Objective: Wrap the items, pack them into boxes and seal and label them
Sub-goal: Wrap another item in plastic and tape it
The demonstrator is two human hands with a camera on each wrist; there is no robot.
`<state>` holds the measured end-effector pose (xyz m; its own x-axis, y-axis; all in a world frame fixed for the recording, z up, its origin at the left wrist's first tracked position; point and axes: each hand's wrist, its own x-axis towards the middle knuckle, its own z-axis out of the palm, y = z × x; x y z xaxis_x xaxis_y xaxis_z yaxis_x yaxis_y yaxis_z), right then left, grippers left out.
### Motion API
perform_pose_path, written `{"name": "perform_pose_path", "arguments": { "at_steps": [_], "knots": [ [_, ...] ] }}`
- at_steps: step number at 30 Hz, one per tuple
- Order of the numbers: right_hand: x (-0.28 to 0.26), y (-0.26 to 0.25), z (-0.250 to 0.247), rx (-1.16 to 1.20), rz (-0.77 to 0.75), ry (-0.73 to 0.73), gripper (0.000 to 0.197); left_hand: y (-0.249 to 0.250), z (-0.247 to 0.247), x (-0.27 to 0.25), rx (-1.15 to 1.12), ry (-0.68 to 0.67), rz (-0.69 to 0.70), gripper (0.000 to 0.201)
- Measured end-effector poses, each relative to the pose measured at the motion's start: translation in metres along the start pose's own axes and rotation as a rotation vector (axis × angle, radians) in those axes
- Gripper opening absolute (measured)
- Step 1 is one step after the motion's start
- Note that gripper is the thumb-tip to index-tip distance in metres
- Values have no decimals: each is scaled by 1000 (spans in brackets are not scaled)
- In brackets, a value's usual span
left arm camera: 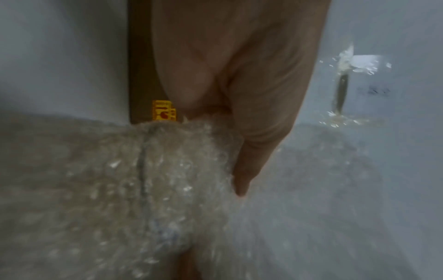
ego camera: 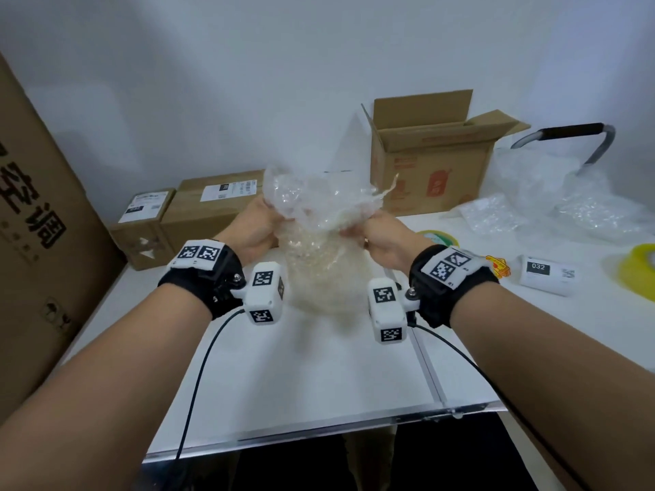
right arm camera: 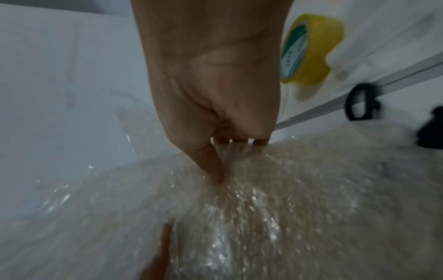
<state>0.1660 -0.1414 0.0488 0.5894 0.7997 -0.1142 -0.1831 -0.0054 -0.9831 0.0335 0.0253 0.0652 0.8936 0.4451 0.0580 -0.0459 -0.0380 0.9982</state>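
Centre: your left hand (ego camera: 253, 226) and right hand (ego camera: 381, 239) held the bubble-wrap bundle (ego camera: 319, 242) between them, above the table (ego camera: 319, 377)
Behind, right: the open box (ego camera: 430, 168) stood on the table
Behind, left: two sealed boxes (ego camera: 198, 210) sat side by side
Far left: a large carton (ego camera: 39, 214) stood beside the table
Right: you had loose bubble wrap (ego camera: 553, 203), a label roll (ego camera: 547, 274) and a tape roll (ego camera: 639, 265) on the table

The clear bubble-wrap bundle (ego camera: 320, 249) looks milky, speckled with glints. The open brown cardboard box (ego camera: 430, 171) bears red print. The yellow tape roll (right arm camera: 309, 51) has a green-and-white inner label. The white paper label (ego camera: 547, 274) shows "032" in a black block. The surface (ego camera: 319, 366) is white.
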Motion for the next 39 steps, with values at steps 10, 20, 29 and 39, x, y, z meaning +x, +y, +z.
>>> {"name": "perform_pose_path", "arguments": {
  "at_steps": [10,20,29,39],
  "knots": [
    [15,26,7,-204,-18,142,40,-23,0,-30,227,4,98,32],
    [-9,39,-14,-227,137,-109,14,-35,14,-51,62,-59,-118,41],
    [-24,56,-15,-490,166,12,115,-63,28,-39,243,178,-379,101],
    [-17,60,-14,-798,-51,232,35,-38,50,-37,764,182,-351,75]
  ]
}}
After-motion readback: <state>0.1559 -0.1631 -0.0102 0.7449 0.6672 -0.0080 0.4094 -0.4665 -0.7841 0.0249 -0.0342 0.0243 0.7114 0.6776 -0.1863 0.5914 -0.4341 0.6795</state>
